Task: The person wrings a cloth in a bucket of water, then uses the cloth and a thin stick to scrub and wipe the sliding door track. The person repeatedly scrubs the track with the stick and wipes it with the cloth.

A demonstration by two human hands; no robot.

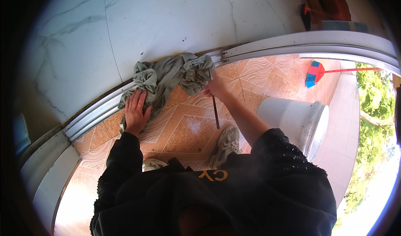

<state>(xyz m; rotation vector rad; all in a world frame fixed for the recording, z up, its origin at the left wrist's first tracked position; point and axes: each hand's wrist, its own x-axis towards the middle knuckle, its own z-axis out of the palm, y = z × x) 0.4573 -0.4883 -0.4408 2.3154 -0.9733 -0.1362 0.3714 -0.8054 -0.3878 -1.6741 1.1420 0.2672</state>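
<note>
A wrung, grey-green towel (169, 74) lies bunched across the white sliding-door track (103, 112) and hangs onto the patterned floor tiles. My left hand (136, 110) rests on the towel's left end, fingers stretched out and thumb apart. At the other end, my right hand (216, 85) is closed around a thin dark stick (215, 112), slightly blurred. The stick points down towards my right shoe, and its upper end reaches the towel's folds. Whether the right fingers also grip the cloth cannot be made out.
Pale marbled tiles (169, 20) lie beyond the track. A white plastic bucket (285, 117) is right of my right arm. Past it lies a red broom with blue bristles (315, 74). Another red-handled broom (307, 13) is at the upper right. My shoes (227, 143) stand on orange-brown tiles.
</note>
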